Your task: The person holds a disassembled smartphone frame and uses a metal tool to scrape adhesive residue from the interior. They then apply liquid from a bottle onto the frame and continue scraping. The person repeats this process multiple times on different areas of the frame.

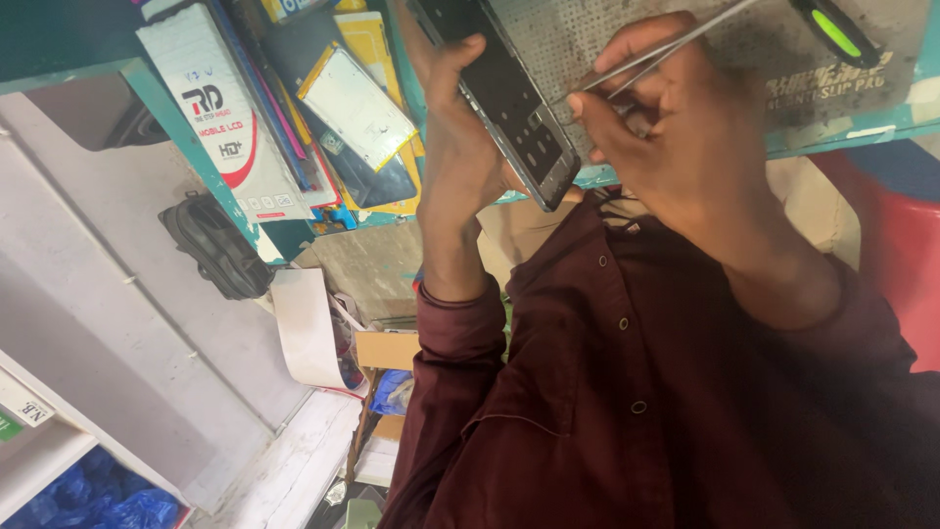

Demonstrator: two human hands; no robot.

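The left hand (pixel 460 127) has its fingers wrapped around an opened phone (pixel 509 98), held tilted above the near edge of the table (pixel 685 162); the right hand (pixel 676 127) pinches metal tweezers (pixel 666 44) closed, tips at the phone's side. A slip could likely scratch the exposed board or fling a small part off the edge into the lap. Boxes (pixel 225 108) crowd the left; a screwdriver (pixel 832 29) lies far right.

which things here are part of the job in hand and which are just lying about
In hand:
left hand holding opened phone
right hand holding tweezers
grey work mat

Lying about:
white screen box
screwdriver
black bag
blue plastic bags
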